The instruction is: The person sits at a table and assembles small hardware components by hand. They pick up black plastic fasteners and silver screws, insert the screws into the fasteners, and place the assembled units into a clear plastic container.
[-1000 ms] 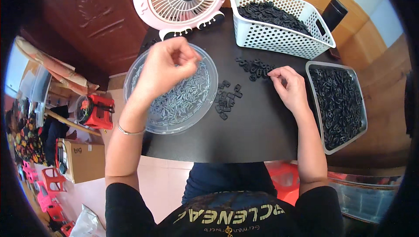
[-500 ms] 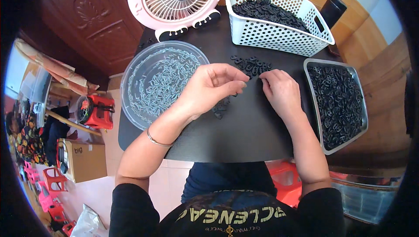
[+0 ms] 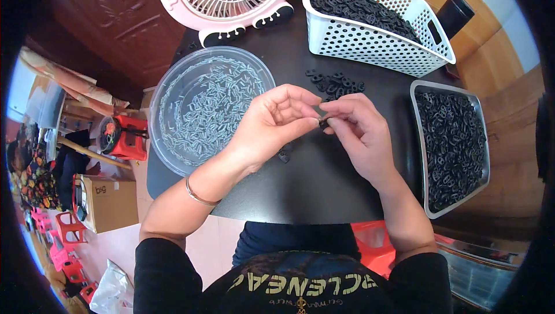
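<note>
My left hand and my right hand meet over the middle of the table. A small black part is between their fingertips, mostly covered. My right thumb and fingers pinch it, and my left thumb and fingers close in on its other side. Just beyond them lies a loose pile of small black oval parts. Under my left hand a few more dark pieces show. Beside my left wrist stands a clear round tub with many short silvery metal pins in it.
A metal tray full of black ring-like parts lies at the right. At the back stand a white perforated basket with more black parts, a pink fan and a black cylinder. The dark table's near edge is by my body.
My right hand has moved from the loose pile toward my left hand, and their fingertips now meet around the small black part. The whole view has shifted slightly.
</note>
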Demonstrator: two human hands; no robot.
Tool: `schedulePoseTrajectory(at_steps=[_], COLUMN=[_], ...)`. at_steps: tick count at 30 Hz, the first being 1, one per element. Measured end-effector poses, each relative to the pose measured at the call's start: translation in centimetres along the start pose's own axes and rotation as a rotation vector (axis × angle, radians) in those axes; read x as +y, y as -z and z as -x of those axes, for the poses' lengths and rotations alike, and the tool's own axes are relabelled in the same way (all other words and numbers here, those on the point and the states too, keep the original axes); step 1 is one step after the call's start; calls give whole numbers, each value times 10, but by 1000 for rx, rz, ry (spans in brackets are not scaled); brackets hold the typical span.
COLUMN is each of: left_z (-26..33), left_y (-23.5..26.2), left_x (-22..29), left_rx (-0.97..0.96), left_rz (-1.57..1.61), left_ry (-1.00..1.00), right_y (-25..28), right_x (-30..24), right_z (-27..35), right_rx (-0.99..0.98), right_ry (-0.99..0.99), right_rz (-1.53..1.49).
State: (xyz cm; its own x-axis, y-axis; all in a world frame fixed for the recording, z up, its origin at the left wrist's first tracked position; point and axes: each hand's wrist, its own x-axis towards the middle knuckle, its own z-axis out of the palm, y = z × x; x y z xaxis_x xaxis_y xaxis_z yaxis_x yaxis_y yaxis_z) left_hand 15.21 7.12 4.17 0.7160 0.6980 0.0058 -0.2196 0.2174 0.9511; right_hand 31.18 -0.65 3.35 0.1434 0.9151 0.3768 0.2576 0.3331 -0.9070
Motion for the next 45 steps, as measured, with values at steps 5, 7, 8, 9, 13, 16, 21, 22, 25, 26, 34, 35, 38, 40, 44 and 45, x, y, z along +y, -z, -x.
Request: schedulePoseTrajectory(at_steps=[5,7,8,9,13,16,21,22,25,26,34,35,38,40,44,45], left_z=[-1,0,0,0,1,1,1,1,1,1,1,1,1,1,2,3], left_y=[1,2,1,0,1,-1,2,2,1,1,1,1,1,1,-2,-4], left_x=[-3,-4,-4,-2,-2,0,-2,-2,-1,-1,1,1,1,0,1,3], left_rx=[-6,-12,-8,-5,1,-7,-4,-1,-18,-21,7,12,20,19,28,34], left_rz=[-11,-38,-39,-41,-6,42,-12,-14,-24,-25,-8,-6,-6,-15,-81,-123], left_ry=[6,24,19,15,-7,-17,-15,-12,-15,-15,22,25,27,20,-43,-60], right_y=[1,1,2,2,-5,-3,-2,-2,-2,-2,-2,-1,0,0,0,-1], right_x=[-1,-2,-1,0,1,3,0,0,4,5,4,3,1,1,-2,-1], right_z=[2,2,2,3,5,4,3,3,5,5,5,5,5,5,5,5], right_rx=[-6,-24,-20,-17,40,35,-4,-8,-21,-9,8,2,-4,2,5,12], right_ry=[-45,-75,-91,-106,-79,-58,-23,-20,-21,-32,-79,-88,-109,-118,-155,-170], right_rz=[-2,-6,-20,-33,-177,-179,-52,-37,-43,-60,-147,-129,-102,-116,-98,-112])
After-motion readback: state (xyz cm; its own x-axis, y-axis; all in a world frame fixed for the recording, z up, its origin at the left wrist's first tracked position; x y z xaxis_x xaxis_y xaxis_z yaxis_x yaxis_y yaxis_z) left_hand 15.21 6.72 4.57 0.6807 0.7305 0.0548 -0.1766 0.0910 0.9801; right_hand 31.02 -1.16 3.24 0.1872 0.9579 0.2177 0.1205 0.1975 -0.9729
